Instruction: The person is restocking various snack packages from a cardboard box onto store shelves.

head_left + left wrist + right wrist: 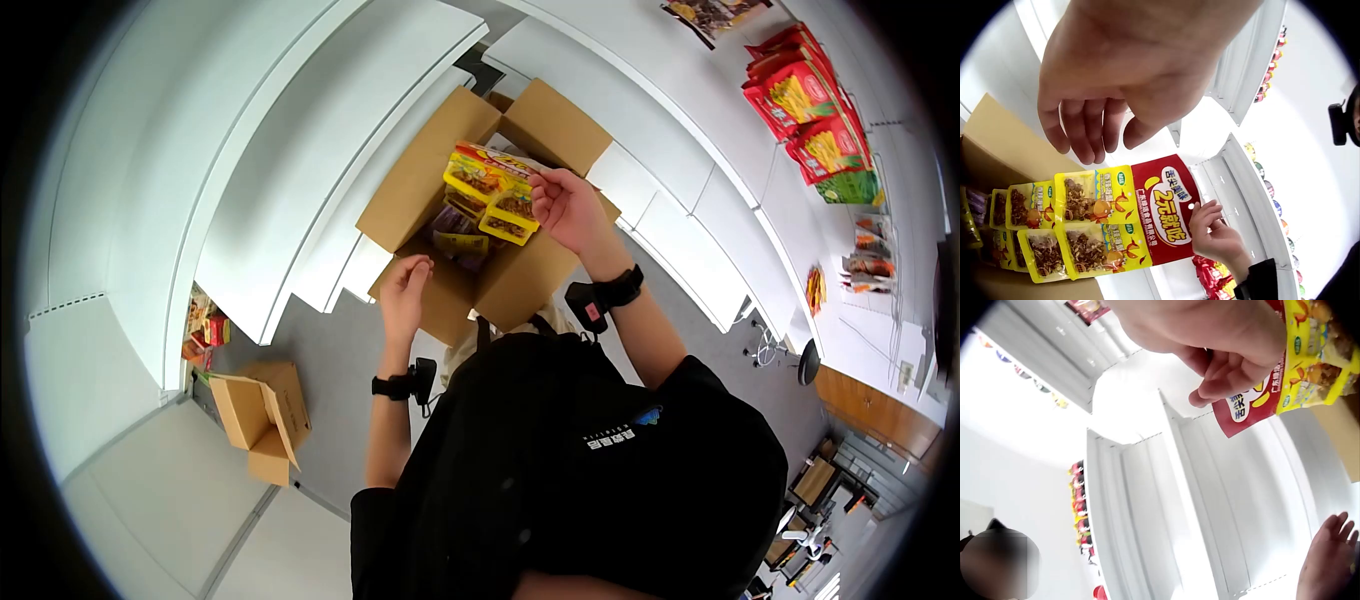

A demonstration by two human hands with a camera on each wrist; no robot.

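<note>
Packs of yellow-fronted snacks (1104, 225), joined in a strip below a red header card (1166, 212), hang at the mouth of an open cardboard box (430, 170), pinched along the card's edge between the thumb and fingers of your right hand (572, 210). Your left hand (405, 300) is empty, its fingers loosely bent and the thumb apart from them, above the box's near left flap (432, 312) and well apart from the strip. Whether the lowest packs in the strip touch the contents below cannot be told.

Around you, the box's flaps stand splayed on every side, the far right one (555, 125) rising behind the strip; inside, purple-toned packs (979, 205) lie deeper down, partly hidden. White shelving crowds the box: a left shelf (340, 110) and a right shelf (690, 110) flank it closely. Farther right, red bags (800, 95) stand in a row with a green bag (850, 187) at the end, and a dark packet (715, 15) lies near the top edge of the head view. On the grey floor (335, 370) to your left sits a second carton (238, 412), flaps open, well apart from your hands.
</note>
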